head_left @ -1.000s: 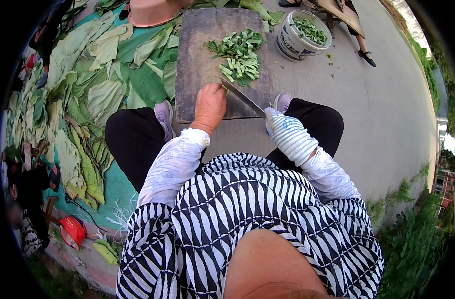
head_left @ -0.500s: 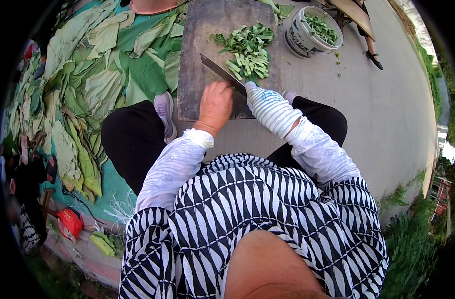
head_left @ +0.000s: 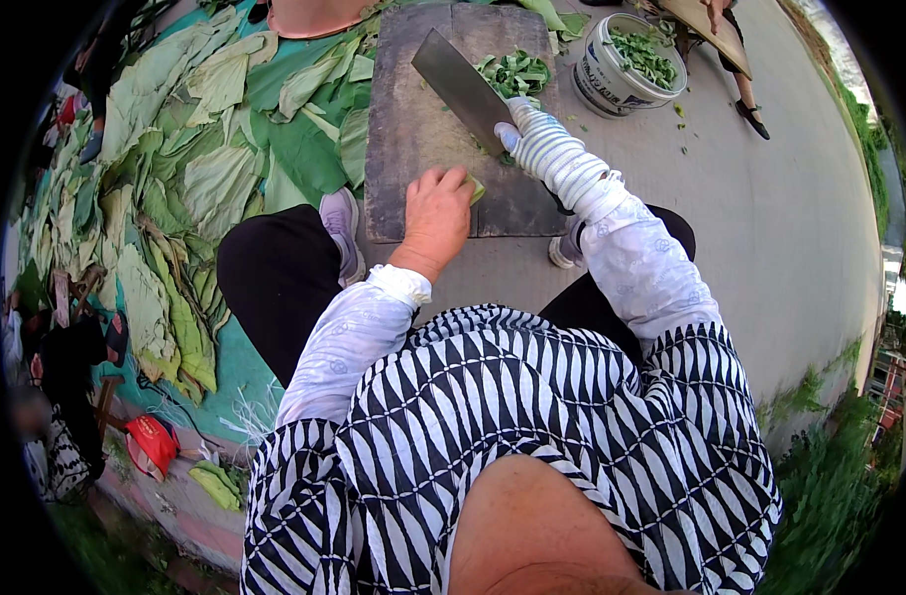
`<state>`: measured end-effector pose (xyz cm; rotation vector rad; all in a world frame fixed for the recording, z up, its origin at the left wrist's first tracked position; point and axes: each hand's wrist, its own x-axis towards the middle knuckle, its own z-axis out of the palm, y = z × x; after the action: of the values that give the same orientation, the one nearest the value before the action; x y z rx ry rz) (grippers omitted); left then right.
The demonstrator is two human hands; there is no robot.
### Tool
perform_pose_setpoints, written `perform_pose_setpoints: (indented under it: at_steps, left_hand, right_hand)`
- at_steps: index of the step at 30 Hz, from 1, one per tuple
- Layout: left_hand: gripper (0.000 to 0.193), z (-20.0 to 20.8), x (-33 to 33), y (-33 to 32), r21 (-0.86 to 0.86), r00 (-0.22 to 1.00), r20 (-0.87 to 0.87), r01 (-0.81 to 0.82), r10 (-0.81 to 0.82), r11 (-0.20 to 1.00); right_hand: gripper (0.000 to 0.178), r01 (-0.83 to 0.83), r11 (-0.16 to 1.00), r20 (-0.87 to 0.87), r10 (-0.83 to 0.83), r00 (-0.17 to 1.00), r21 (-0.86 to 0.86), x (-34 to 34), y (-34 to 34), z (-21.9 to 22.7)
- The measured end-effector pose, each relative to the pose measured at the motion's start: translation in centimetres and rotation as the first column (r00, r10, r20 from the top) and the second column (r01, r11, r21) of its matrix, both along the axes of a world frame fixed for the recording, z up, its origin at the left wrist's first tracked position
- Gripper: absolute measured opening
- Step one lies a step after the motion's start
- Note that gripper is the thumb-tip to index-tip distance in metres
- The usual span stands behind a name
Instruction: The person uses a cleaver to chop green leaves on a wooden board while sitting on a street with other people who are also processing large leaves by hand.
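My bare left hand (head_left: pixel 439 210) rests at the near end of a dark wooden board (head_left: pixel 398 129). Its fingers are curled round a small green leaf piece (head_left: pixel 478 188), most of it hidden under them. In a striped white glove, my right hand (head_left: pixel 544 141) grips a cleaver (head_left: pixel 459 83) with a broad grey blade. The blade slants up and left over the board, in front of part of a pile of chopped greens (head_left: pixel 515 73). The cleaver's handle is hidden by the glove.
A white bucket (head_left: pixel 594 84) of chopped greens stands beyond the board's right side. Large green leaves (head_left: pixel 210 178) cover a green sheet on the left. A pinkish basin (head_left: pixel 314 14) sits at the top. Another person's foot (head_left: pixel 748 121) shows at upper right.
The cleaver has moved right and away from my left hand, pushing toward the pile, which it now partly covers. My left hand stays near the board's near edge.
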<state>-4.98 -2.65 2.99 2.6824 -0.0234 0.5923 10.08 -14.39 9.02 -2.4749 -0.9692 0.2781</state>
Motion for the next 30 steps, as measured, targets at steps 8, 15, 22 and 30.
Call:
perform_pose_setpoints:
  at_steps: [8, 15, 22, 30]
  left_hand:
    - [0.011, -2.6, 1.3, 0.0, -0.153, 0.988, 0.146, -0.019, 0.042, 0.988]
    - [0.003, -2.6, 1.7, 0.0, -0.097, 0.974, 0.228, 0.019, 0.004, 0.995]
    - [0.004, -2.6, 1.7, 0.2, -0.102, 0.985, 0.174, 0.034, -0.016, 0.994]
    - [0.004, -2.6, 1.5, 0.3, -0.104, 0.987, 0.161, 0.034, -0.017, 0.994]
  right_hand:
    - [0.025, -0.006, 0.988, -0.011, 0.005, 1.0, -0.151, -8.1, -6.2, 3.1]
    - [0.025, 0.099, 0.97, -0.202, -0.145, 0.969, -0.221, -11.1, -10.2, 3.2]
    - [0.02, -0.023, 0.974, -0.175, -0.017, 0.984, -0.225, -9.8, -11.3, -0.3]
    - [0.029, -0.126, 0.931, -0.248, 0.04, 0.968, -0.342, -8.8, -8.6, 0.9]
